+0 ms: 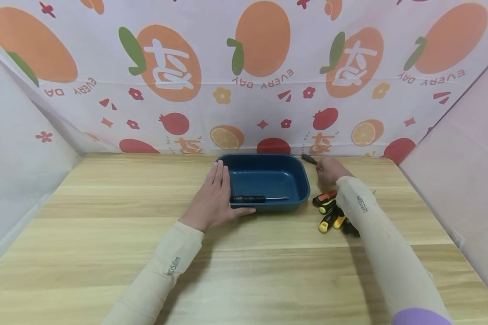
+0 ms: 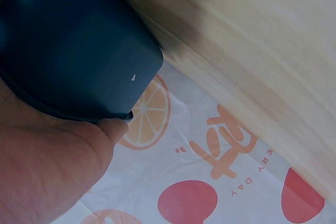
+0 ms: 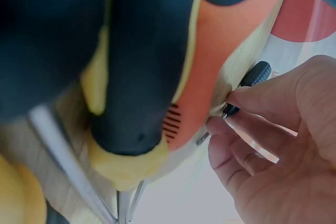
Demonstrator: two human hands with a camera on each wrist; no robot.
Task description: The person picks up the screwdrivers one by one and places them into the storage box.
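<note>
A dark blue plastic basin [image 1: 264,206] stands at the back of the table, against the printed cloth. My left hand [image 1: 211,198] rests on its left side, fingers straight along the rim and thumb stretched along the front wall. In the left wrist view, that hand [image 2: 58,161] touches the rim of the basin [image 2: 79,51]. Inside the basin, along its front wall, lies a black-handled screwdriver [image 1: 248,199]. Right of the basin, my right hand [image 1: 331,170] pinches another small screwdriver [image 1: 309,159] with a black handle. Thumb and fingertips of the right hand [image 3: 278,129] meet near the base of its handle [image 3: 256,74].
Several screwdrivers with black, yellow and orange handles [image 1: 328,221] lie in a heap under my right forearm, close to the basin's right side. A fruit-printed cloth [image 1: 264,108] hangs behind the wooden table [image 1: 244,271]. Pale side walls [image 1: 16,135] border it left and right.
</note>
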